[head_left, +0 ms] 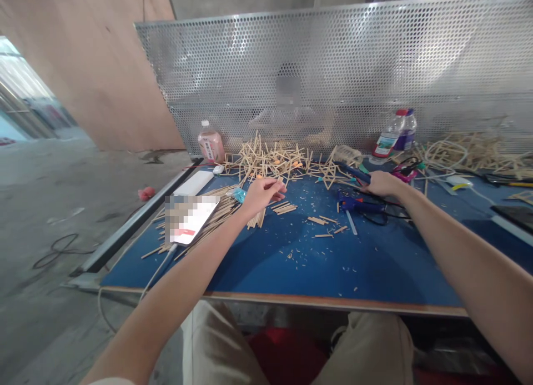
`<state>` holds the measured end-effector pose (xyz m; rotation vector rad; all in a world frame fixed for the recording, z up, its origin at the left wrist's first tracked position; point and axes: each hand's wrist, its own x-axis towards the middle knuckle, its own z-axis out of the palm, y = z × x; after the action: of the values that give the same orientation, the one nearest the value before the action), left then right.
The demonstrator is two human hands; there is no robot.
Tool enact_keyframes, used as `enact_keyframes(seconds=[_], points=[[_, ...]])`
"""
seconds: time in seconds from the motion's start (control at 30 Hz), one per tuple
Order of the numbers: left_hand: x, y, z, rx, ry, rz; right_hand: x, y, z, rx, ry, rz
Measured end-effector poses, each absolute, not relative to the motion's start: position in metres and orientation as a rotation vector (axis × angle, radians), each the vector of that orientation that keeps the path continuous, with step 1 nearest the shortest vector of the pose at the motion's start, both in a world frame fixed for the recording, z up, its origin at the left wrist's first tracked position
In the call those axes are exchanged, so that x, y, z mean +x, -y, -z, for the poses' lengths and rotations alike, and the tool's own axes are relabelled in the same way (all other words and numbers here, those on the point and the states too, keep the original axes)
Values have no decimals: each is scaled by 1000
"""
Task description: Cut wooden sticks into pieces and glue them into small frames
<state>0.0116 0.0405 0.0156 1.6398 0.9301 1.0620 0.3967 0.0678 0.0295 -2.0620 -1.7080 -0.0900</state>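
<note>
My left hand (264, 195) is over the middle of the blue table, thumb and fingertips pinched together. Whatever may be between them is too small to make out. Below and beside it lie short cut wooden sticks (285, 208), with a pile of longer sticks (227, 206) to the left. To the right, my right hand (382, 184) is closed on a dark blue tool (353, 171) whose kind is partly hidden. A blue glue gun (361, 203) lies just below that hand, with a black cable around it.
A phone (195, 221) rests on the sticks at left, near a white box (194, 183). A tangle of joined sticks (266, 157) stands against the perforated metal panel (250, 68). Bottles (385, 146) and a pink drink bottle (210, 143) stand at the back.
</note>
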Motion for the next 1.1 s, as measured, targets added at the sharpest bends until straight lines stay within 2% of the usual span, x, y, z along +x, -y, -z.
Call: enact_keyframes(seconds=[0.1,0.23,0.33,0.43,0.53,0.63,1.1], points=[[11,-42,-15,1572,-909,-1078,400,-57,-47,-2048,1835,-38],[12,-42,-14,1478,-818,-1106,392,-42,-72,-1969,1864,-37],[13,-40,-15,1428,-769,-1119,361,-30,-76,-1780,1829,-102],[14,-37,-17,1361,-729,-1135,308,-17,-64,-1463,1715,-380],[16,-33,-20,1232,-648,-1109,251,-7,-48,-1170,1359,-835],[18,-31,-19,1103,-620,-1061,212,-3,-34,-1073,1113,-1048],[41,-21,-7,928,-656,-1015,195,-1,-9,-1064,1095,-1051]])
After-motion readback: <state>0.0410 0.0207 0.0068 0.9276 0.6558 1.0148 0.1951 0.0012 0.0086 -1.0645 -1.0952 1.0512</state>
